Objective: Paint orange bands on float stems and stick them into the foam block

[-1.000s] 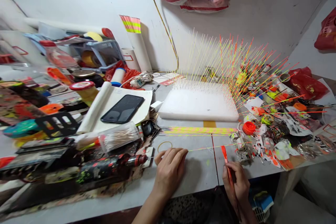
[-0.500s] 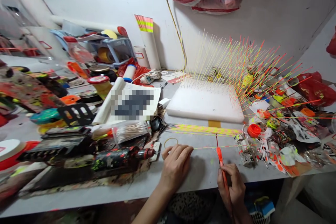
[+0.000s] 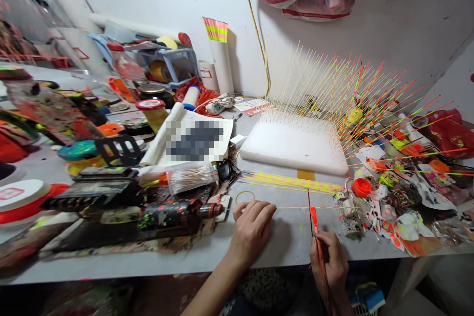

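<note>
Fingers, left hand (image 3: 254, 227): closed on thin rod (image 3: 292, 208), pinch hidden; rod points to 3 o'clock. Right hand (image 3: 331, 262) grips orange-tipped brush (image 3: 314, 219), tip at rod's 6 o'clock. Risk, judged: loose left pinch, rod rolls, colour smears. Striped rods (image 3: 289, 180) beyond, 1 o'clock.

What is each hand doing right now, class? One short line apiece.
Left hand: fingers closed together around one end of a thin stick; the exact grip is hidden.
Right hand: closed, holding an orange-stained brush.
</note>
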`<control>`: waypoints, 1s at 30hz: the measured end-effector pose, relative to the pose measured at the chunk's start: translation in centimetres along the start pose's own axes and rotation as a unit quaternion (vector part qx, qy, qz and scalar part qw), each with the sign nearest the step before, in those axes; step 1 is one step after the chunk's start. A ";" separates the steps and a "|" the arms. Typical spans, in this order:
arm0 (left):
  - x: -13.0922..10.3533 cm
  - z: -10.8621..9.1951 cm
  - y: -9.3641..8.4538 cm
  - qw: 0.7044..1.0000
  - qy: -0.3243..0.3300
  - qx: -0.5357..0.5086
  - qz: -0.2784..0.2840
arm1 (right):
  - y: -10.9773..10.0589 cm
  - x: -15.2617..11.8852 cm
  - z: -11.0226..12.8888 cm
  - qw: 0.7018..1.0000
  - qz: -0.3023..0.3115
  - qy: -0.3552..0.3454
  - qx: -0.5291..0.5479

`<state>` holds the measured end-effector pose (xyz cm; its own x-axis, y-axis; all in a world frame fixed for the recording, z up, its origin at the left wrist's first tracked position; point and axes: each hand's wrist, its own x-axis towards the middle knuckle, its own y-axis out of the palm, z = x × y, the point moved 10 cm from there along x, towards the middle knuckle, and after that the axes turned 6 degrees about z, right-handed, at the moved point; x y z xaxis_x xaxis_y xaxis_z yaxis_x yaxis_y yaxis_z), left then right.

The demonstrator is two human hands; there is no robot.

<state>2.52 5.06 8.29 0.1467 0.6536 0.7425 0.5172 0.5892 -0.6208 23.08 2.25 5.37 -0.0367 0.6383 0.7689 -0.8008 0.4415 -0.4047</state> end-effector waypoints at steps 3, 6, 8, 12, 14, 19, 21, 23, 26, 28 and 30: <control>0.0 0.0 0.0 1.000 0.000 -0.001 -0.001 | 0.1 -0.2 0.5 1.000 0.004 -0.012 0.019; -0.1 0.1 0.0 1.000 -0.004 -0.002 0.003 | 0.6 -0.2 1.4 0.999 0.013 -0.026 0.039; -0.1 0.1 0.1 1.000 -0.008 -0.002 0.007 | 1.0 -0.1 2.0 0.998 0.018 -0.030 0.044; -0.1 0.0 0.1 1.000 -0.010 -0.001 0.009 | 1.8 0.2 2.4 0.998 0.024 -0.028 0.042; -0.1 0.0 0.0 1.000 -0.011 0.000 0.006 | 2.1 0.2 2.3 0.999 0.024 -0.027 0.036; -0.1 0.0 0.1 1.000 -0.010 -0.005 0.007 | 2.3 0.3 2.2 0.999 0.018 -0.033 0.014; -0.1 0.0 0.1 1.000 -0.011 -0.007 0.007 | 2.3 0.5 2.3 0.999 0.019 -0.036 0.007; -0.2 0.0 0.1 1.000 -0.011 -0.006 0.006 | 2.2 0.5 2.3 0.999 0.018 -0.038 0.002; -0.2 0.1 0.2 1.000 -0.015 -0.006 0.009 | 2.0 0.5 2.2 0.999 0.016 -0.030 0.002; -0.3 0.2 0.3 1.000 -0.018 -0.006 0.014 | 1.9 0.2 2.1 1.000 0.019 -0.020 0.010; -0.3 0.3 0.4 1.000 -0.021 -0.007 0.018 | 1.9 -0.1 2.0 0.999 0.025 -0.015 0.025</control>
<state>2.49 5.22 7.70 0.1289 0.6938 0.7085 0.5239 0.5590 -0.6427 20.37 1.73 5.57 -0.0954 0.6390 0.7633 -0.8261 0.3770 -0.4189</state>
